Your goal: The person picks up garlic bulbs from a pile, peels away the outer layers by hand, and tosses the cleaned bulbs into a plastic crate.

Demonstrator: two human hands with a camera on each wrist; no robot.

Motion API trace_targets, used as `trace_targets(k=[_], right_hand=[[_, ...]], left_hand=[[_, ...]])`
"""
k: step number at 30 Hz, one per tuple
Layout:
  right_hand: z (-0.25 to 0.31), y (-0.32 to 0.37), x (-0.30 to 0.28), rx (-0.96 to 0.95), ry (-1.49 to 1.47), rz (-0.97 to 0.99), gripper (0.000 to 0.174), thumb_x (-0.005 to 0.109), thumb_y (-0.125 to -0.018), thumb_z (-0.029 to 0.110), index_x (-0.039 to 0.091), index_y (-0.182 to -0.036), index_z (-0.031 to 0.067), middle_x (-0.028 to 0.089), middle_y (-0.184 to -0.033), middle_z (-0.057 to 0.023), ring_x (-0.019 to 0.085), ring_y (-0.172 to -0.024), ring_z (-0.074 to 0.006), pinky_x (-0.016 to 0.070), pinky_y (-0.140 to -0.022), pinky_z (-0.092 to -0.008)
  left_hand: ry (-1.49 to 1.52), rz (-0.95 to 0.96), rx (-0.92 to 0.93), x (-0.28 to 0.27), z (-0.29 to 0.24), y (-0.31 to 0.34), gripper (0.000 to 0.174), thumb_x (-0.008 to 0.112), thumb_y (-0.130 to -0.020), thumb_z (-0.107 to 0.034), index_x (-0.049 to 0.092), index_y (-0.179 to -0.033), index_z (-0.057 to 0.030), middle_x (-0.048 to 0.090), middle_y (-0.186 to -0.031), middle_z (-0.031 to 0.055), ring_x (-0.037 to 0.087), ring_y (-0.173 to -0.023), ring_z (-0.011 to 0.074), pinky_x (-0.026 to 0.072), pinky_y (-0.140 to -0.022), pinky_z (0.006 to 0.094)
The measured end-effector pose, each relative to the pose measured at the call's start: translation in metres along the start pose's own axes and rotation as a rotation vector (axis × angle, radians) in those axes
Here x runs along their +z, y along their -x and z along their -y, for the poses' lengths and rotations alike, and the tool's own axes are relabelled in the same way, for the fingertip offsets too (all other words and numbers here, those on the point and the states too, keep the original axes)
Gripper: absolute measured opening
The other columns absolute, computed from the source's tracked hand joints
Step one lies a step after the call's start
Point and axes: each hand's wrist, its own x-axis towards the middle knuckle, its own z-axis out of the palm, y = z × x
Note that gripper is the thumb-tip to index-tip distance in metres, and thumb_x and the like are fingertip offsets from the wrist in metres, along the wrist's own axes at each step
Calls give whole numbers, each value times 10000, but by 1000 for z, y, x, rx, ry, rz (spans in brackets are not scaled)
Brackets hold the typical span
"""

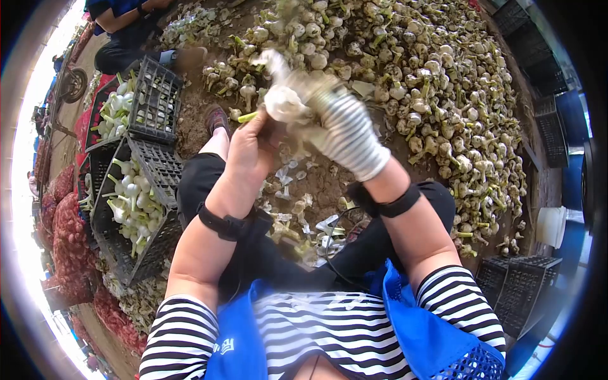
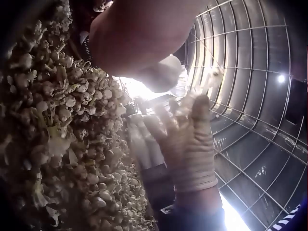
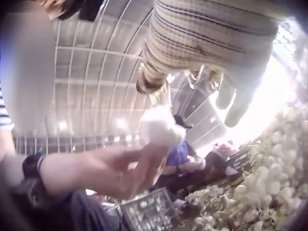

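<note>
A white garlic bulb (image 1: pixel 285 103) with a short green stem is pinched in my bare left hand (image 1: pixel 252 149). The same bulb (image 3: pixel 161 127) shows at that hand's fingertips in the right wrist view. My right hand (image 1: pixel 347 130) wears a striped, soiled glove and is blurred right beside the bulb. In the right wrist view its gloved fingers (image 3: pixel 233 103) reach down, spread from the thumb, above the bulb. Shreds of papery garlic skin (image 3: pixel 211 79) show among them. A pale strip of skin (image 1: pixel 272 63) blurs above the bulb in the head view.
A large heap of garlic (image 1: pixel 437 114) covers the ground ahead and right. Black crates (image 1: pixel 152 171) of cleaned bulbs stand at my left, with red mesh sacks (image 1: pixel 69 240) beyond. Peelings (image 1: pixel 291 183) lie between my legs. Another person (image 1: pixel 123 28) sits at upper left.
</note>
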Motion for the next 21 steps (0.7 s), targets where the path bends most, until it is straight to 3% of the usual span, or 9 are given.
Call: trace_targets(k=[2,4,8,11,13,14,16,18,21], right_hand=[[7,9,4,207,167,143,272,653,-765,135,616,-1018,42,644,-871,-102,613,-759,-161,489,-687,-247],[-11,7,14,660,-780,-80,195,630,-807,131,638,-964,15,651,-826,-42,591,-720,-88,486,-651,-222],[-24,6,13,863,-1293,-213,231,609,-828,158,588,-1004,10,630,-814,-56,613,-706,-126,533,-579,-250],[-54,2,5,1014,-1133,-411,213,569,-851,198,574,-966,18,606,-733,-81,626,-630,-194,561,-502,-323],[-110,14,-4,1124,-813,-486,217,538,-870,205,577,-987,26,610,-737,-81,628,-643,-184,535,-490,-313],[-151,29,-2,1185,-557,-498,225,518,-879,197,577,-1008,22,618,-753,-81,630,-657,-179,521,-503,-302],[-264,103,23,1070,-228,-171,322,539,-851,255,560,-1063,12,642,-855,-116,635,-741,-219,503,-622,-341],[-213,99,51,912,739,484,528,574,-795,356,477,-1184,12,626,-988,-158,613,-878,-273,464,-785,-362],[-200,114,104,1115,706,805,733,598,-726,383,311,-1319,61,535,-1122,-239,549,-988,-367,431,-860,-403]], left_hand=[[-17,117,-117,-3,3,7,241,528,-869,-130,526,-1077,-8,570,-1089,95,561,-1002,203,497,-831,296],[-36,130,-55,0,-3,11,252,533,-867,-129,519,-1089,-11,588,-1048,93,580,-959,198,504,-821,297],[100,204,42,-24,-23,4,272,558,-847,-126,517,-1100,-35,604,-1007,83,604,-904,179,537,-735,256],[279,108,324,-46,-80,12,270,494,-883,-166,503,-1109,-18,583,-1023,104,593,-838,196,507,-711,303],[422,810,343,-63,-132,15,421,550,-860,-269,473,-1172,4,605,-1009,106,608,-814,157,503,-613,226],[630,661,383,-61,-145,33,642,561,-823,-417,386,-1261,18,587,-1053,132,591,-914,183,509,-681,274],[462,735,360,-57,-144,40,751,505,-810,-535,345,-1289,21,572,-1067,164,564,-979,234,487,-825,363],[391,589,335,-55,-138,38,702,511,-824,-487,340,-1303,-2,570,-1056,142,547,-980,221,469,-839,353],[258,483,228,-51,-125,31,598,441,-878,-447,355,-1295,-26,570,-1014,122,520,-976,219,453,-836,341]])
